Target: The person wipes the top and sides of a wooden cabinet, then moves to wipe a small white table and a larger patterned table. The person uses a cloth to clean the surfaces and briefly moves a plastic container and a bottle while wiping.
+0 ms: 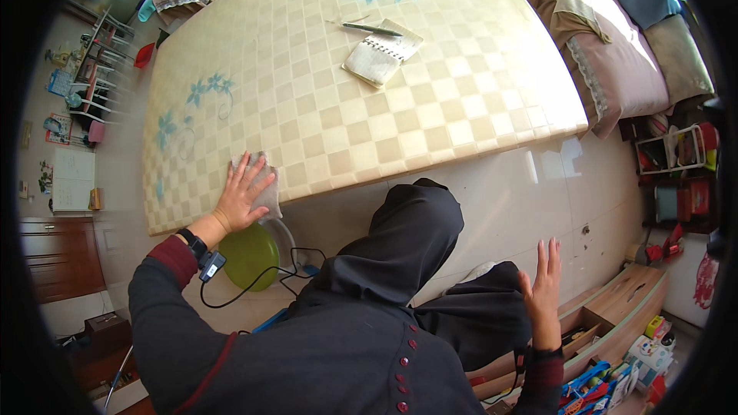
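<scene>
My left hand point(239, 199) lies with spread fingers on a greyish cloth point(268, 190), pressing it against the near edge of a table with a checked, flower-printed cover point(323, 127). Part of the cloth hangs over that edge. My right hand point(543, 285) is held up away from the table, over the floor on the right. Its fingers are extended and it holds nothing. Farther back on the table, a spiral notepad point(381, 59) lies opened out, and a dark pen point(372, 29) rests across its upper page.
A green round stool point(251, 256) stands below the table edge, with a black cable point(248, 294) running from my left wrist past it. A wooden drawer unit point(611, 311) is at lower right. Cushioned seating point(620, 69) borders the table's right side.
</scene>
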A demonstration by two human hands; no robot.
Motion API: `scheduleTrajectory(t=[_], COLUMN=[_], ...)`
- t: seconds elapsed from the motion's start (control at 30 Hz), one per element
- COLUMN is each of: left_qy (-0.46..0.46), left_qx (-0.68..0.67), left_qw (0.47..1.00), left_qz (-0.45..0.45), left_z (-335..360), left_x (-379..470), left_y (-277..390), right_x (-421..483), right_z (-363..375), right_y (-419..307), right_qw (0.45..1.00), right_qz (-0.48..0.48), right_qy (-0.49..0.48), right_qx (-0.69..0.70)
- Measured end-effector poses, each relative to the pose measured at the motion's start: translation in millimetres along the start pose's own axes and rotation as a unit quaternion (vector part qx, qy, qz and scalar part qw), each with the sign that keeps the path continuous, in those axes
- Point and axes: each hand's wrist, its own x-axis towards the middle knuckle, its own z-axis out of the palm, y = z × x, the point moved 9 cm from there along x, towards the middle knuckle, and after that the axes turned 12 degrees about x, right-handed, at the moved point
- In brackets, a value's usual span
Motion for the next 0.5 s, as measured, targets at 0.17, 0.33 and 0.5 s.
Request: scheduleTrajectory(t=[0.17, 0.33, 0.5], left_qy=[-0.012, 0.003, -0.004], left_qx=[-0.023, -0.035, -0.062], left_qw=[1.0, 0.999, 0.997], left_qz=[-0.01, -0.016, -0.046], left_z=[2.6, -5.3, -11.7], left_x=[1.7, 14.0, 60.6], left_y=[-0.9, 7.2, 15.7], right_x=[153.4, 274.4, 324.6], right_z=[-29.0, -32.3, -17.9], right_y=[-24.2, -17.8, -5.7], right_qw=[0.986, 0.988, 0.983], right_qz=[-0.118, -0.06, 0.008], right_qy=[0.07, 0.092, 0.106], right_qx=[-0.091, -0.105, -0.153])
